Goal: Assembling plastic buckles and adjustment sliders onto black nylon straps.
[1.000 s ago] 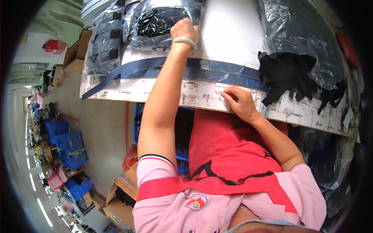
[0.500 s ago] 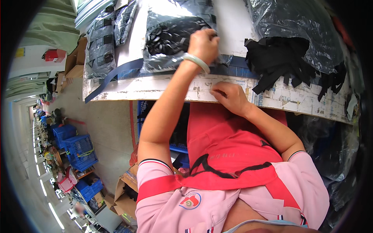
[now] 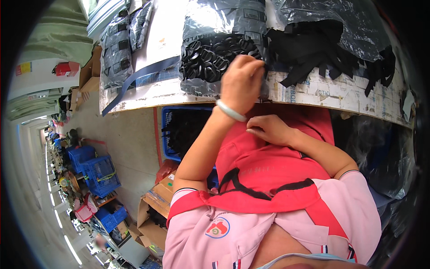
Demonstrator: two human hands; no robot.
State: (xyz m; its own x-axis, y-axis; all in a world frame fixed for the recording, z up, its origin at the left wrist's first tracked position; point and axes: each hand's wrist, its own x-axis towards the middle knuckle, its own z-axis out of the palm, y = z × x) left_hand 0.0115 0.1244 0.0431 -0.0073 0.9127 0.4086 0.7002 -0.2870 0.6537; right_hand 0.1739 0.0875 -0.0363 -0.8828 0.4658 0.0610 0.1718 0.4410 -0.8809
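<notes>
A clear plastic bag [image 3: 224, 24] holds a mass of black plastic buckles [image 3: 204, 60] and lies at the front of the white worktable [image 3: 156, 96]. My left hand [image 3: 242, 83], with a pale bangle at its wrist, is over the bag's near right part. Its fingers are pinched at the bag's right side, though the fingertips are partly hidden. My right hand [image 3: 272, 130] is just below the table's front edge, before my red apron [image 3: 268, 166]. Its fingers are loosely curled together, and nothing shows in them.
Black fabric strips [image 3: 313, 49] lie right of the bag, by a large clear bag [image 3: 354, 40]. Packed bags [image 3: 117, 54] stand at the left, near a navy strap [image 3: 130, 80]. Below are a blue crate [image 3: 168, 134] and an open carton [image 3: 156, 199].
My left hand has come nearer to me, and the bag of buckles has shifted right and nearer with it. My right hand has dropped from the table edge to before my apron.
</notes>
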